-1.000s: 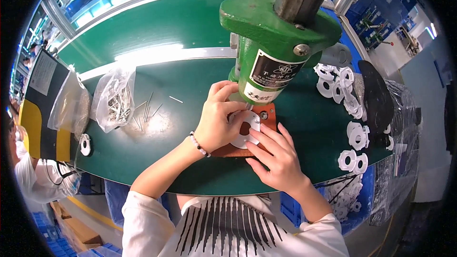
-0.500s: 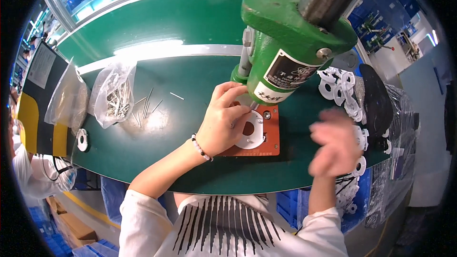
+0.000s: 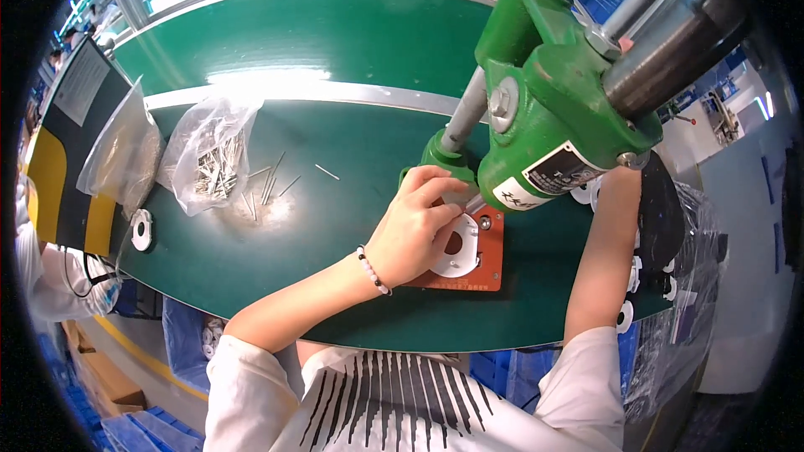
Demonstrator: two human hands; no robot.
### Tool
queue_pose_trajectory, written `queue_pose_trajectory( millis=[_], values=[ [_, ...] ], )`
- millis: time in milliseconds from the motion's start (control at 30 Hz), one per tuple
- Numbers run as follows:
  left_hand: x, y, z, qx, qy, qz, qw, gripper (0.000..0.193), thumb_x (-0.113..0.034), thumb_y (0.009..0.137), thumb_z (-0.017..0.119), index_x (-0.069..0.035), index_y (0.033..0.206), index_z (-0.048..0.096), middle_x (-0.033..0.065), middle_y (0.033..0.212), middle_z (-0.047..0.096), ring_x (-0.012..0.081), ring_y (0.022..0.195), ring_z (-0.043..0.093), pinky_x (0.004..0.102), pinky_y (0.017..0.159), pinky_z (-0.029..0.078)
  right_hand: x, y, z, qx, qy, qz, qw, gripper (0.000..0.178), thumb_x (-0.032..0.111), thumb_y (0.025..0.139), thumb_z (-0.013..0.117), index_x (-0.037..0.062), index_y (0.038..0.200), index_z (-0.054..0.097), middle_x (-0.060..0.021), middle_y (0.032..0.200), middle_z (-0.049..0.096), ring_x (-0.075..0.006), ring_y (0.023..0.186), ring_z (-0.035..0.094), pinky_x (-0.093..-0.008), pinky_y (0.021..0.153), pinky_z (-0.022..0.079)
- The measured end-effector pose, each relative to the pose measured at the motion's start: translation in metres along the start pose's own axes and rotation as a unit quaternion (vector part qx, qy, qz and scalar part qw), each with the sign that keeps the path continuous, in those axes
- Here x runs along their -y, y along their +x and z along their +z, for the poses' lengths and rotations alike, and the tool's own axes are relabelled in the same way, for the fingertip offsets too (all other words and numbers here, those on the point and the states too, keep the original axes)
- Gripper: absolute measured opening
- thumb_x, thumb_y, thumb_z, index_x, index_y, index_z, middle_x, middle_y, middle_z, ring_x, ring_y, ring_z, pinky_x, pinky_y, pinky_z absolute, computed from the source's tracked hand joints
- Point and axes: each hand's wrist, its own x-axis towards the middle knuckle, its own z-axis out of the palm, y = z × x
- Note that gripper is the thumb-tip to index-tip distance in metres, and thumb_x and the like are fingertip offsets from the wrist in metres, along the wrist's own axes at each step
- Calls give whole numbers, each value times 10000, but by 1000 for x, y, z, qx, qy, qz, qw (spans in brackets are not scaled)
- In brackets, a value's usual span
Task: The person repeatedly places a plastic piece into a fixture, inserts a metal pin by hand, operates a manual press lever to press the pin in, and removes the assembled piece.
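Note:
My left hand (image 3: pixel 423 222) reaches in under the press head. Its thumb and fingers are pinched together just above a round white plastic part (image 3: pixel 462 259), and whatever they hold is hidden. The white part, with a central hole, lies on an orange-red fixture block (image 3: pixel 492 278) under the ram tip (image 3: pixel 475 204) of a green hand press (image 3: pixel 544 130). My right forearm (image 3: pixel 605 243) stretches up along the press's right side. The press covers nearly all of my right hand (image 3: pixel 626 43); only a small patch of skin shows near the steel shaft, fingers hidden.
Left of centre, a clear plastic bag (image 3: pixel 216 159) holds thin metal pins, with several loose pins (image 3: pixel 266 187) beside it. Another clear bag (image 3: pixel 127 159) and a white part (image 3: pixel 141 230) are at the far left. White parts (image 3: pixel 626 315) and wrapped plastic film (image 3: pixel 691 285) line the right edge.
My right hand has gone from above the table's right side up behind the press head. My left hand keeps its pinch at the white part. The whole view has shifted slightly.

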Motion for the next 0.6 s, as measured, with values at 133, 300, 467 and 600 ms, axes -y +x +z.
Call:
queue_pose_trajectory(
  millis=[133,300,467,600],
  values=[
    [2,-3,3,0,12,-11,1000,155,24,641,673,8,795,671,89,1009,607,300,1028,507,370,860,467,-78,54,19,37,-155,-194,968,251,256,881,530,38,885,654,-61,782,631,-164,763,590,-309,705,476],
    [7,-9,-2,27,-8,-26,999,303,-65,636,733,-15,923,647,114,1024,599,329,1036,505,403,872,444,-30,8,43,115,-86,-184,972,243,258,887,529,42,899,640,-61,805,631,-172,771,596,-318,713,483],
    [2,-18,-12,-18,4,-50,999,583,-155,649,756,-10,1168,534,147,1237,511,347,1125,460,425,952,394,-11,-9,18,188,-30,-163,968,235,259,892,527,47,913,626,-61,827,630,-181,779,603,-328,722,490],
    [-4,-46,-13,35,-10,-108,994,701,-185,708,683,80,1285,386,244,1377,345,408,1285,316,466,1050,277,-3,-3,-21,260,16,-153,953,230,260,896,526,50,924,614,-60,845,630,-188,786,608,-336,729,496]
  ],
)
